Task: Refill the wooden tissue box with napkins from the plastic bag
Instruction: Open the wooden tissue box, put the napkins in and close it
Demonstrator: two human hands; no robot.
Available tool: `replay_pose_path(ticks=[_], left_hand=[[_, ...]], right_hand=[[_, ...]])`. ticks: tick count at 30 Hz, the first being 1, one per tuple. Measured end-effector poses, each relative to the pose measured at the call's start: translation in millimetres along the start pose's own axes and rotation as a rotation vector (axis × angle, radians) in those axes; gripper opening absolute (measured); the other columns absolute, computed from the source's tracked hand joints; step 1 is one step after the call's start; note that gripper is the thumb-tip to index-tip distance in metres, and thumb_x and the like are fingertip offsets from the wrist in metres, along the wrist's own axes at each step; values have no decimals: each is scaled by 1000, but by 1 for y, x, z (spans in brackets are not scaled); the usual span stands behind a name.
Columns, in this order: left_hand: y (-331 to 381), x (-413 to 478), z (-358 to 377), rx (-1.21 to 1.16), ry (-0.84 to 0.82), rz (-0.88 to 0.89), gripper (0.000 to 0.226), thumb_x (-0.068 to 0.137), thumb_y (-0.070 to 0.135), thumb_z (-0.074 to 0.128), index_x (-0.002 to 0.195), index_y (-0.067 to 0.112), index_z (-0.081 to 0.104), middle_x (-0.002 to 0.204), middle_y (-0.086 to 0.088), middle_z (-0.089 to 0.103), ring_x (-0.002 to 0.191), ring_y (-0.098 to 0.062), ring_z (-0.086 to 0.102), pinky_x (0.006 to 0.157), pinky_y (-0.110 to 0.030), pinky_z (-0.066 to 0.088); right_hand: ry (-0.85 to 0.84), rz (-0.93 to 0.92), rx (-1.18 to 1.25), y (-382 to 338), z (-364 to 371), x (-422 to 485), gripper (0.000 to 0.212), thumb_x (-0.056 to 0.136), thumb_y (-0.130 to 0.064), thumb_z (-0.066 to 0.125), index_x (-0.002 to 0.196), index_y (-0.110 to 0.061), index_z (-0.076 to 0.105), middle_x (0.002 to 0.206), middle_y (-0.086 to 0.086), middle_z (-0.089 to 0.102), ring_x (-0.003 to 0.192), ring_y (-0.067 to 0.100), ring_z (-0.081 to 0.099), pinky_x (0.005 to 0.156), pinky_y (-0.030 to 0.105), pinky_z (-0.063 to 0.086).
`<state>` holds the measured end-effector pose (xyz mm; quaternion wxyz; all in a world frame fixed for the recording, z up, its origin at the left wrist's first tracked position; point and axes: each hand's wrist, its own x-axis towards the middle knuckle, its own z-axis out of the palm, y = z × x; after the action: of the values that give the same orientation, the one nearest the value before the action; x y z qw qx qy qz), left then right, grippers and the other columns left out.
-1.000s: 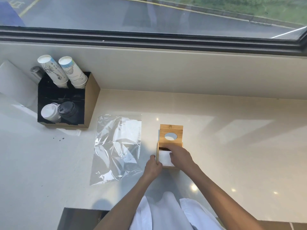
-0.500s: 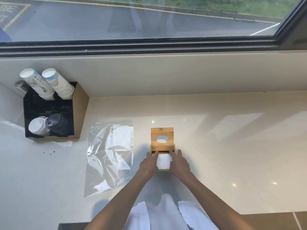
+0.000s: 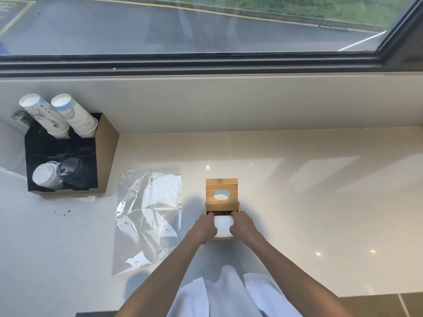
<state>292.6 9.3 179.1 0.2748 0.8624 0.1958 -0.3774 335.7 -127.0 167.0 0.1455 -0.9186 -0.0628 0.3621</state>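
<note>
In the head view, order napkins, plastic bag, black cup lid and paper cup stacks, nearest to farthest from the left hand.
1. napkins, in the wooden box, touching the left hand
2. plastic bag, flat to its left
3. black cup lid, front of the holder
4. paper cup stacks, at its back

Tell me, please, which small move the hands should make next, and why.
Probably press the napkins flat into the wooden tissue box: the left hand and right hand grip the stack's sides inside it, and the lid stands open.
</note>
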Motion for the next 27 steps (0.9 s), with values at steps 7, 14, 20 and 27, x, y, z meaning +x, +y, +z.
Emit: replay_pose_path(ticks=[7,14,20,27], left_hand=[[-44,-17,-11,-393,221,193,41,100,17,39,134,33,53,141,-2,53,124,-22,53,102,-32,42],[-42,-12,-9,-1309,-271,-92,73,87,77,15,145,40,36,146,7,46,137,-24,40,112,-49,29],[-14,-7,-23,-1234,-265,-103,63,82,82,11,126,51,44,140,6,49,128,-22,48,97,-43,44],[27,30,-90,-1039,-206,22,74,79,84,6,130,47,44,134,2,53,117,-30,54,91,-45,43]], right_hand=[[207,-228,288,31,-30,-25,48,95,-6,43,136,-31,54,148,2,44,136,24,42,105,31,37],[-401,321,1296,34,-34,-11,65,91,-72,28,143,-35,42,134,11,57,112,39,62,92,48,50],[-378,282,1192,23,-50,-1,72,86,-80,18,145,-43,35,137,9,55,105,35,67,86,44,55],[-301,98,1036,-8,-121,36,51,88,-78,14,116,-50,46,121,2,54,109,33,62,102,48,46]])
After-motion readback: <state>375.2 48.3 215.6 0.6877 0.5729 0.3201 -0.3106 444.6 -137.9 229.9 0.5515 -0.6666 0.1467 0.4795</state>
